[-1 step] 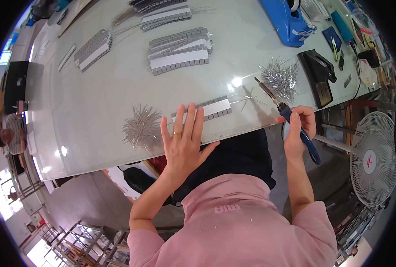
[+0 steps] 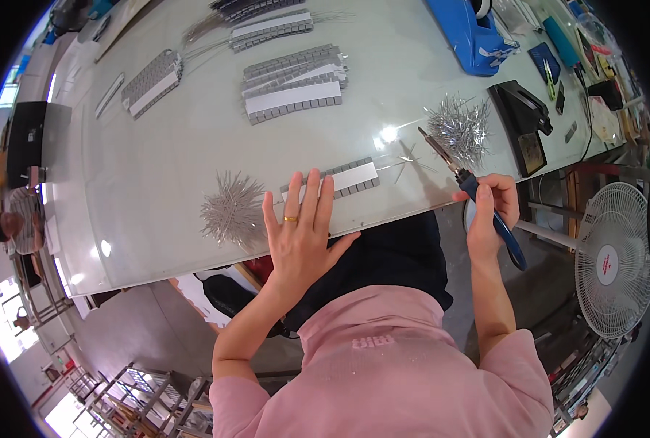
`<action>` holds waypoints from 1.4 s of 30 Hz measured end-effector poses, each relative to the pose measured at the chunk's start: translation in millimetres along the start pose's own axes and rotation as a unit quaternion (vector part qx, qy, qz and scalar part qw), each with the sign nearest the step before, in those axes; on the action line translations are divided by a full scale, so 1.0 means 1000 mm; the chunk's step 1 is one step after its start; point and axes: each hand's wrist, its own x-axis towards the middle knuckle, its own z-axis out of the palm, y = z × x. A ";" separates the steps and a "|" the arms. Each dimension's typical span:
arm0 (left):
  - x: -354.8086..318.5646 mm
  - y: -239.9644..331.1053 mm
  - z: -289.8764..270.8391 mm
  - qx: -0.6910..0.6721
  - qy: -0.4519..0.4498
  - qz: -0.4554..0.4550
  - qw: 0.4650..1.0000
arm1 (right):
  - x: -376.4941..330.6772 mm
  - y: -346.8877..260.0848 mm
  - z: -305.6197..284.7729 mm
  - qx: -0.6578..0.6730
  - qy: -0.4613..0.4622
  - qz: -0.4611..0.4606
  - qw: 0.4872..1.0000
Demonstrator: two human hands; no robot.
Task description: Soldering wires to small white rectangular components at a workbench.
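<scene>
My left hand (image 2: 300, 226) lies flat, fingers stretched out, over the left end of a strip of grey blocks with a white band (image 2: 354, 177) near the table's front edge. My fingers hide that end. In my right hand (image 2: 494, 212) is a soldering iron (image 2: 468, 181) with a dark blue handle, its metal tip pointing up and left. Between the strip and the tip lie a few loose silver wire pieces (image 2: 408, 160). A pile of short silver wires (image 2: 459, 130) sits just beyond the iron. Another wire pile (image 2: 231, 208) lies left of my left hand.
Stacked grey block strips (image 2: 294, 91) lie farther back, with more strips (image 2: 151, 86) to their left. On the right stand a black soldering stand (image 2: 520, 120) and a blue tape dispenser (image 2: 472, 36). A white fan (image 2: 617, 259) stands beyond the table's right edge.
</scene>
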 end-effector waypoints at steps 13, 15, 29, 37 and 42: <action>0.012 0.008 -0.003 -0.031 0.005 0.009 0.999 | 0.009 -0.032 0.017 -0.190 -0.188 -0.095 0.959; 0.012 0.008 -0.003 -0.033 0.004 0.010 0.999 | 0.011 -0.037 0.018 -0.204 -0.202 -0.106 0.952; 0.017 0.007 -0.009 -0.037 -0.024 0.012 0.999 | 0.003 -0.022 -0.008 -0.131 -0.108 -0.119 0.978; 0.021 0.010 -0.006 -0.047 -0.042 0.022 0.998 | 0.000 -0.022 -0.012 -0.135 -0.105 -0.082 0.982; 0.020 0.009 -0.004 -0.049 -0.041 0.027 0.998 | -0.002 -0.021 -0.014 -0.158 -0.126 -0.070 0.977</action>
